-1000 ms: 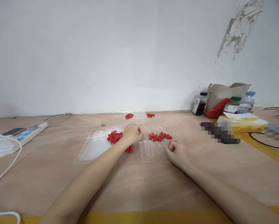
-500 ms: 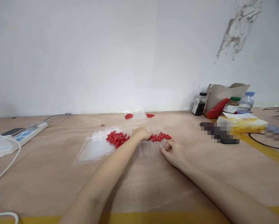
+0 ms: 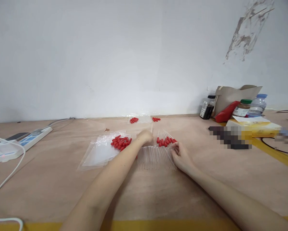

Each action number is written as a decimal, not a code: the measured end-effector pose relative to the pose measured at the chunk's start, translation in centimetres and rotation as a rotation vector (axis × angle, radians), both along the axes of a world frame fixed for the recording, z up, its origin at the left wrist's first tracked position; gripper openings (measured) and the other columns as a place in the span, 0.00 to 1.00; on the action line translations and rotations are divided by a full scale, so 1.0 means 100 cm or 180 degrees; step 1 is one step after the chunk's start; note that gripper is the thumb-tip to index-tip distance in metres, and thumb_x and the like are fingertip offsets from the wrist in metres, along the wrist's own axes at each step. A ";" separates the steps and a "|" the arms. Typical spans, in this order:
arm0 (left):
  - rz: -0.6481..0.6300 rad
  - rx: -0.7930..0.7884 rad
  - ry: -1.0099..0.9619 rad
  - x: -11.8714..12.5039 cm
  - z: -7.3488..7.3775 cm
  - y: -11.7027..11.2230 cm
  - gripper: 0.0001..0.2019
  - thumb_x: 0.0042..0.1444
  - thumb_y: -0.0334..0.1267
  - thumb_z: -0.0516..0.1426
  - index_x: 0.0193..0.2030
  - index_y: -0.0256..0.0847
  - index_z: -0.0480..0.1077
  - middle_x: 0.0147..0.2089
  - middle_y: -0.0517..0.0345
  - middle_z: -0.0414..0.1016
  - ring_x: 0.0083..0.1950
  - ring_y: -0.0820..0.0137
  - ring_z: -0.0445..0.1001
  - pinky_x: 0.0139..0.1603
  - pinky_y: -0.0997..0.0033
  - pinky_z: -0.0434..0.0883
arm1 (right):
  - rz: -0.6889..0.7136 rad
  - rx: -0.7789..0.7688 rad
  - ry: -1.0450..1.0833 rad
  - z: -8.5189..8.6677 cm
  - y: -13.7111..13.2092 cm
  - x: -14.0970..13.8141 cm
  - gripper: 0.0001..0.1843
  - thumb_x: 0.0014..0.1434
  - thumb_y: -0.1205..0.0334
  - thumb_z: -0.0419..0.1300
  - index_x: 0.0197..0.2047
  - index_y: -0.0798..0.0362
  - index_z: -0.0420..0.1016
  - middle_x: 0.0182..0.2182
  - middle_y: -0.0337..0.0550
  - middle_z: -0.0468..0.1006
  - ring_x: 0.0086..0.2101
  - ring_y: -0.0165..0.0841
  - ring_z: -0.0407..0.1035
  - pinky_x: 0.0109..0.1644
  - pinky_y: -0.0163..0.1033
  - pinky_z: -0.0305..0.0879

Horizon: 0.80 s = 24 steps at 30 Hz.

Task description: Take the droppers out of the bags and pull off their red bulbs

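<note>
A row of clear glass tubes [image 3: 154, 156] lies on the table in front of me. My left hand [image 3: 145, 137] is closed at the row's far left end, pinching a thin clear tube that sticks up behind it. My right hand [image 3: 181, 156] rests at the row's right side with its fingers curled on the tubes. Just beyond the row lie several droppers with red rubber bulbs [image 3: 166, 141]. A heap of loose red bulbs [image 3: 121, 142] sits on clear plastic bags [image 3: 99, 152] to the left of my left hand.
More red bulbs [image 3: 133, 120] and a clear bag lie near the wall. A white power strip [image 3: 25, 141] with cables is at the left. Bottles, a jar [image 3: 241, 108], a beige bag [image 3: 232, 96] and a yellow box [image 3: 256, 126] stand at the right.
My left hand has left the loose red bulbs, moved right to the far end of the tube row and now holds a thin tube upright. My right hand shifted slightly on the tubes.
</note>
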<state>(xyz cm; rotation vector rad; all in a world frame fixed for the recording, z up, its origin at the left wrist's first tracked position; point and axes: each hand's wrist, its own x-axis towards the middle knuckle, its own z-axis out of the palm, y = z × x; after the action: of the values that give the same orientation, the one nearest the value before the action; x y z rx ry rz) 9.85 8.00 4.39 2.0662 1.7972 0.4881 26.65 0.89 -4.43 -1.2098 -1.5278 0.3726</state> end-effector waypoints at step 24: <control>-0.1345 0.2282 -0.0302 -0.089 -0.041 -0.120 0.08 0.59 0.32 0.48 0.44 0.40 0.66 0.38 0.55 0.67 0.39 0.73 0.68 0.40 0.73 0.68 | 0.0623 0.1395 -0.1741 0.052 -0.046 -0.013 0.12 0.56 0.58 0.54 0.43 0.48 0.71 0.37 0.43 0.74 0.42 0.36 0.64 0.51 0.47 0.51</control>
<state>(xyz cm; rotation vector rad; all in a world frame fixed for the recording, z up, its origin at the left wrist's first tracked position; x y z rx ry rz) 0.97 -4.01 0.28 2.7234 1.1583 1.2009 25.37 -3.68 0.74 -0.8475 -2.0713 -0.1879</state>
